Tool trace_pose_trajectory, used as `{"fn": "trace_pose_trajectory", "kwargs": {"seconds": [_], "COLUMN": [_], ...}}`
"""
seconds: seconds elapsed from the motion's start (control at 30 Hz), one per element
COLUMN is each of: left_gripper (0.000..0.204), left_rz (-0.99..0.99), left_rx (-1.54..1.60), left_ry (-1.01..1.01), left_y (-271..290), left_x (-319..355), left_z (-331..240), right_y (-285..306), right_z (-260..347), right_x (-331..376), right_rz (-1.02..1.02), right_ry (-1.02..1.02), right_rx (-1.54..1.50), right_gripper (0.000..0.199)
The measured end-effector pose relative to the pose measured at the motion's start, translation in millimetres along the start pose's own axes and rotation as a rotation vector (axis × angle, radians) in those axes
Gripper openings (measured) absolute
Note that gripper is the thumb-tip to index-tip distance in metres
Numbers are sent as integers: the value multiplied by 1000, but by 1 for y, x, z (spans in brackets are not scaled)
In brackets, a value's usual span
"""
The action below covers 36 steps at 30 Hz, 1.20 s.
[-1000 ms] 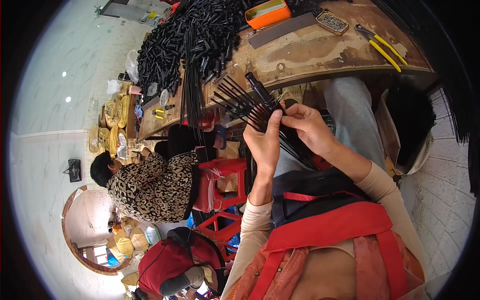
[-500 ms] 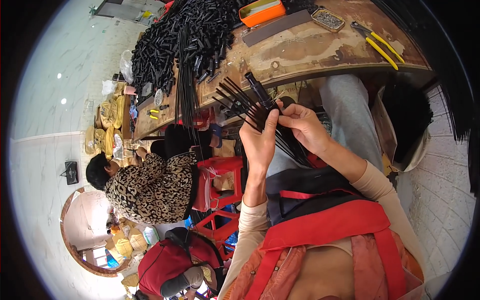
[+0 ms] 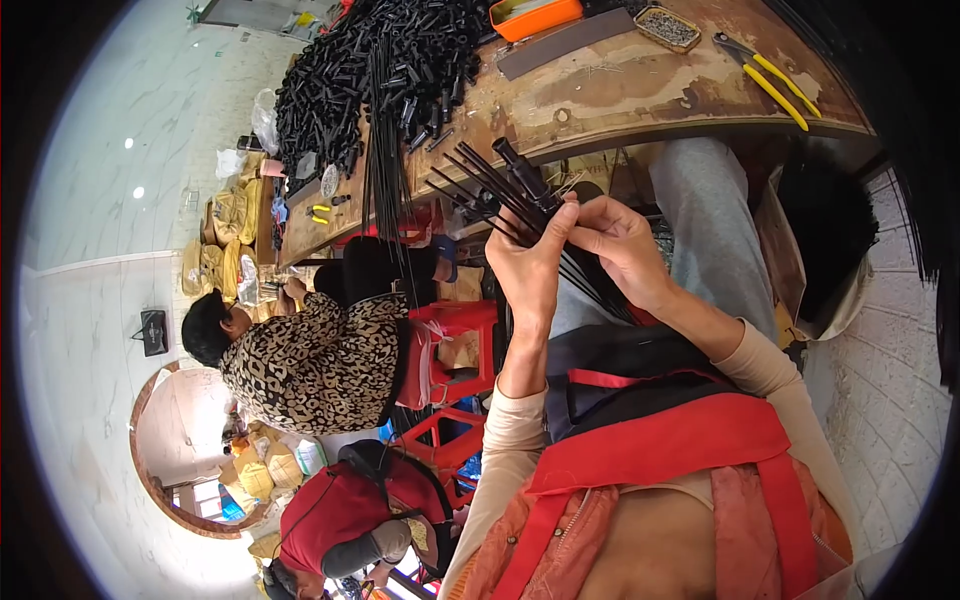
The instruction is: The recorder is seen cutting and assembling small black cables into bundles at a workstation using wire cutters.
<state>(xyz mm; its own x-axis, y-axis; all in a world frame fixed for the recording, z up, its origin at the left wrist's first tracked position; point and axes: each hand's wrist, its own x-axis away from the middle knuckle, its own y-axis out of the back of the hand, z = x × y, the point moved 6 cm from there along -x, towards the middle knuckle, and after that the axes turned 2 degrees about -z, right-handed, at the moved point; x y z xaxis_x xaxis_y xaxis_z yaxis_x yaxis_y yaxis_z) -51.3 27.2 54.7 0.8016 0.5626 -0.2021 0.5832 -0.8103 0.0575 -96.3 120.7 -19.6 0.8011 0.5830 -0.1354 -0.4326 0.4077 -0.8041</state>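
My left hand is closed round a bundle of thin black rods, which stick out above the fingers and run down below them toward my lap. A black cylindrical part with a narrower, hollow-looking tip rises from the same grip, between thumb and fingers. My right hand is beside it, thumb and fingertips pinched together close to the left thumb. Whatever the right fingertips hold is too small to make out. A few thin pale slivers show just above the fingertips.
On the wooden bench lie a heap of black parts, hanging black rods, an orange box, a tray of small metal bits and yellow-handled pliers. Two people sit at left near red stools. An open sack stands right.
The view has shifted slightly, so the room appears a little further right. Both hands keep nearly the same pose, with the rods and the cylindrical part still in the left grip.
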Motion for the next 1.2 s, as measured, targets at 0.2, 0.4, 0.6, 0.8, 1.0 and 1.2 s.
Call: {"fn": "trace_pose_trajectory", "kwargs": {"seconds": [0.2, 0.4, 0.6, 0.8, 1.0, 1.2], "left_gripper": [19, 19, 15, 16, 19, 21], "left_rz": [40, 31, 160, 37, 289, 313], "left_rx": [123, 47, 218, -66, 227, 118], "left_ry": [25, -15, 77, 50, 91, 53], "left_y": [-2, -3, 0, -4, -7, -7], "left_x": [3, 1, -6, 2, -1, 4], "left_z": [5, 2, 15, 6, 17, 7], "right_y": [4, 8, 3, 11, 3, -5], "right_z": [-5, -7, -2, -14, -1, 4], "right_x": [-2, -2, 2, -8, 13, 12], "right_rz": [-13, 5, -88, 37, -176, -113], "right_ry": [-31, 69, 89, -77, 107, 86], "right_rx": [-133, -7, 75, -185, 59, 63], "right_gripper": [14, 9, 4, 5, 7, 5]}}
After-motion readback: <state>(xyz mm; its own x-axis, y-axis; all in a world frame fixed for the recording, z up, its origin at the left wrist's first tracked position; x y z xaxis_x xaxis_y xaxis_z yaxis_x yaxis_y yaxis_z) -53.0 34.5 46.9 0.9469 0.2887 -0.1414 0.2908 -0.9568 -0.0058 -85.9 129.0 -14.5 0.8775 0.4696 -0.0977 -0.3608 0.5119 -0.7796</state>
